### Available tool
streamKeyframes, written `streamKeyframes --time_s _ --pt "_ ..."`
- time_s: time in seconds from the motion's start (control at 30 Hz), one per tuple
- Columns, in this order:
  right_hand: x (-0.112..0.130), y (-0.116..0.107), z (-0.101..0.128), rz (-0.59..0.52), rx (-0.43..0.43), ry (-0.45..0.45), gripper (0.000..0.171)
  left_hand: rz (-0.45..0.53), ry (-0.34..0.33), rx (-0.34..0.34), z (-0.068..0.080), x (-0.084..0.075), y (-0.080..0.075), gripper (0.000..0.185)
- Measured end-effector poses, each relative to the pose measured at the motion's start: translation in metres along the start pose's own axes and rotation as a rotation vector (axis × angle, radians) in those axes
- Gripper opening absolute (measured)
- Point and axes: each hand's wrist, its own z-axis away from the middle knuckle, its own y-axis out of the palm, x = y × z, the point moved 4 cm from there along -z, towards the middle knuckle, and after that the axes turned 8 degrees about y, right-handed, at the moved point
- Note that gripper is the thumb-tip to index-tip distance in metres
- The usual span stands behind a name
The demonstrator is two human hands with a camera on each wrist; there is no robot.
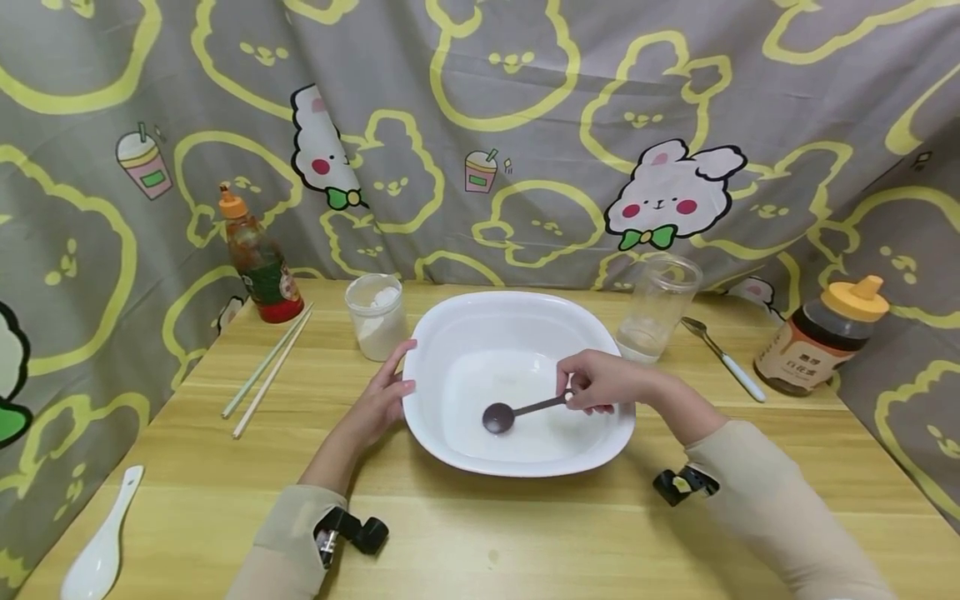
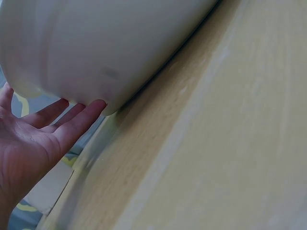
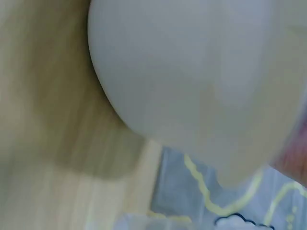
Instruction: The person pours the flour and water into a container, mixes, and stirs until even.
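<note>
The dark metal spoon (image 1: 517,410) sits inside the white basin (image 1: 450,329), its round bowl resting low on the basin floor just left of my right hand (image 1: 600,382). I pinch the spoon's handle with curled fingers above the basin's right half. My left hand (image 1: 378,400) lies open against the basin's outer left wall, fingers (image 2: 79,122) straight and touching the rim. The basin stands on the wooden worktop (image 1: 525,533) between my 2 hands. Just beyond my left hand is a small white-filled jar (image 1: 377,315); farther left lie 2 chopsticks (image 1: 266,367) and a sauce bottle (image 1: 258,262). Beyond my right hand stands a clear cup (image 1: 660,307), with a white-handled spoon (image 1: 723,358) and an amber, yellow-capped bottle (image 1: 821,337) to its right. A white ceramic spoon (image 1: 101,542) lies well left of my left hand.
</note>
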Motion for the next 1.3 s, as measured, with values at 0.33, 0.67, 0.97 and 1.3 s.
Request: streamKeyframes --time_s 0.33,0.67,0.97,1.3 --pt "-0.018 -0.029 0.016 0.110 -0.241 0.067 0.008 0.002 0.005 0.001 0.001 0.000 0.000 0.063" --pt "-0.014 -0.018 -0.028 -0.039 -0.239 0.058 0.011 0.004 0.005 -0.011 0.001 0.000 0.000 0.063" --pt "-0.001 0.004 -0.026 -0.074 -0.077 -0.043 0.009 0.011 0.001 -0.013 0.001 -0.001 0.001 0.064" --pt "-0.010 -0.013 0.005 0.086 -0.135 -0.029 0.010 -0.004 0.003 -0.009 0.001 -0.001 0.000 0.065"
